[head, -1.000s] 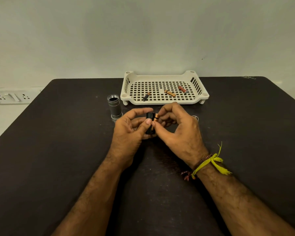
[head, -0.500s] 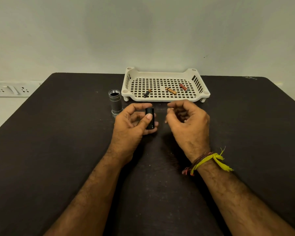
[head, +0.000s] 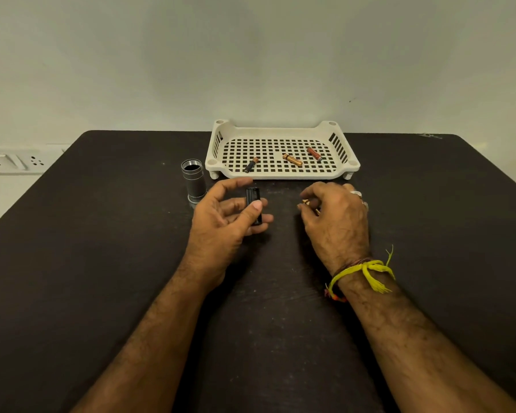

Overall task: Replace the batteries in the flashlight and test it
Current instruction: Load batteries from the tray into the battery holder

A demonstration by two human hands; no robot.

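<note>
Left hand [head: 221, 222] holds the black battery holder [head: 253, 208] upright above the table [head: 87, 263], thumb pressed on its front, fingers curled behind it. Right hand [head: 337, 216] is apart from it, off to the right, fingers curled down over a small gold-coloured piece [head: 309, 204] — probably a battery, mostly hidden under the fingers. Yellow thread band [head: 367, 271] on the right wrist, ring on one right finger. Silver flashlight body [head: 193, 184] stands upright on the table, open end up, just left of the left hand. White perforated tray [head: 280, 131] sits behind the hands — three batteries lie in it: dark one [head: 251, 164] left, gold one [head: 292, 160] middle, reddish one [head: 314, 153] right. Wall sockets [head: 12, 162] at far left.
</note>
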